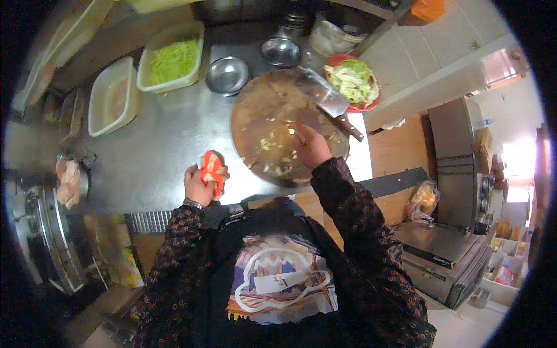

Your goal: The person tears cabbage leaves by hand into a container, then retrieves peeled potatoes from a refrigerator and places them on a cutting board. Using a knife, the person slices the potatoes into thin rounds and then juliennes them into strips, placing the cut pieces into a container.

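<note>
My left hand [199,186] grips a crumpled red and beige cloth [213,172] near the front edge of the steel counter. Over the right part of a round wooden chopping board [261,117] is my right hand [311,145], its fingers bent; a small pale scrap shows at the fingertips, and I cannot tell whether it is held. Pale and greenish vegetable scraps [267,143] are scattered on the board. A cleaver [324,95] with a wide metal blade lies at the board's upper right. Beyond it, a red basket [377,93] holds cut leafy vegetable.
Two metal bowls [227,76] stand behind the board. Shredded greens fill part of a plastic tub [169,85]; another pale tub [130,111] is left of it. Raw meat [68,182] sits in a metal bowl at far left. A bagged item [423,200] lies at right.
</note>
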Motion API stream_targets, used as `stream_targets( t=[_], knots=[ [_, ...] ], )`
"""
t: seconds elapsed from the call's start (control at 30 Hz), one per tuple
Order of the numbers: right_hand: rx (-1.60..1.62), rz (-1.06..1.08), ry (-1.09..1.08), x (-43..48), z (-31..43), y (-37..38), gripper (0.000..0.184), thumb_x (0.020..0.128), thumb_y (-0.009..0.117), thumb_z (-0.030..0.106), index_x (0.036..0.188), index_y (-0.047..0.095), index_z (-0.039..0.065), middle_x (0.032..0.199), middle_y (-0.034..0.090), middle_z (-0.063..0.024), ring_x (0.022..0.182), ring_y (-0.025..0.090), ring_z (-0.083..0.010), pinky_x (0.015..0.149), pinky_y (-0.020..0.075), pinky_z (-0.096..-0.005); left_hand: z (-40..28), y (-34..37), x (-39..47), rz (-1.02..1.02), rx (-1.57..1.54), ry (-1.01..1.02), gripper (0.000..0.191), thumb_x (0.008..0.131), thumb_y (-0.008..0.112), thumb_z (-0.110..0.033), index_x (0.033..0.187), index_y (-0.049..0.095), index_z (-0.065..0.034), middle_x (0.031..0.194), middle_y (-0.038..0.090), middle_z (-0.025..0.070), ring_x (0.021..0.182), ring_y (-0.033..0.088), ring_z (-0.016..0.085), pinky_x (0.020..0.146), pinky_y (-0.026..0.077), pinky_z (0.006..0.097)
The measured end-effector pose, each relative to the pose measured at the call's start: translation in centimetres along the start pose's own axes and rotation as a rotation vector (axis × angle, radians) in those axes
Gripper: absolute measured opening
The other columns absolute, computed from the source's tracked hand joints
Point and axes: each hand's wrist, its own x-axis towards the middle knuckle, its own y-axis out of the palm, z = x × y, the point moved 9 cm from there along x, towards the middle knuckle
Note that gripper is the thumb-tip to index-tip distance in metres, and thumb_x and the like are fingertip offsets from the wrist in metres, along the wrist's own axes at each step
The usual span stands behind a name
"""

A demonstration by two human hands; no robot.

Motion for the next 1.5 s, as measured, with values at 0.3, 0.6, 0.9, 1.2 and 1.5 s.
stream_targets(
  t=[0.3,0.6,0.9,1.2,1.5],
  knots=[
    [-0.496,0.096,-0.004,3.5,-12.7,-10.2,0.033,0.083,0.066,0.010,0.114,0.060,0.002,0.111,0.063,-0.0227,0.100,0.065,-0.0410,0.082,0.0542,-0.0475,-2.4,7.7,-0.7,-0.097,-0.402,-0.446,0.037,0.087,0.064,-0.007,0.123,0.059,0.0000,0.110,0.070,0.0158,0.099,0.068,0.027,0.087,0.055,0.0380],
    [-0.381,0.468,0.030,-0.7,-12.2,-10.4,0.045,0.079,0.068,0.013,0.118,0.050,0.001,0.107,0.062,-0.0270,0.091,0.066,-0.0450,0.077,0.0544,-0.0519,-21.3,-3.4,3.3,0.122,-0.829,-0.091,0.045,0.084,0.066,-0.003,0.128,0.057,-0.0001,0.124,0.066,0.0135,0.109,0.067,0.022,0.094,0.054,0.0359],
    [-0.493,0.428,-0.155,-7.7,-7.4,-16.3,0.035,0.079,0.068,0.013,0.112,0.059,0.010,0.102,0.064,-0.0163,0.083,0.067,-0.0412,0.071,0.0552,-0.0496,-38.7,7.8,10.8,0.321,0.106,0.349,0.044,0.082,0.067,-0.031,0.119,0.064,-0.0070,0.107,0.069,0.0214,0.099,0.065,0.043,0.086,0.054,0.0488],
    [0.684,0.511,0.367,-15.7,-10.4,-21.5,0.047,0.087,0.070,0.007,0.131,0.055,0.002,0.088,0.063,-0.0108,0.087,0.066,-0.0220,0.075,0.0533,-0.0390,-29.5,0.3,9.3,0.359,-0.897,0.117,0.044,0.093,0.057,-0.003,0.137,0.057,-0.0029,0.124,0.069,0.0046,0.111,0.065,0.016,0.096,0.052,0.0337],
    [-0.095,0.088,0.220,-8.2,-14.2,-13.4,0.042,0.091,0.067,0.019,0.128,0.054,0.002,0.095,0.068,-0.0261,0.092,0.067,-0.0441,0.080,0.0529,-0.0473,-16.6,-4.2,4.1,-0.016,-0.448,0.017,0.037,0.085,0.064,-0.012,0.120,0.064,-0.0028,0.116,0.067,0.0184,0.106,0.066,0.031,0.095,0.051,0.0398]
  ],
)
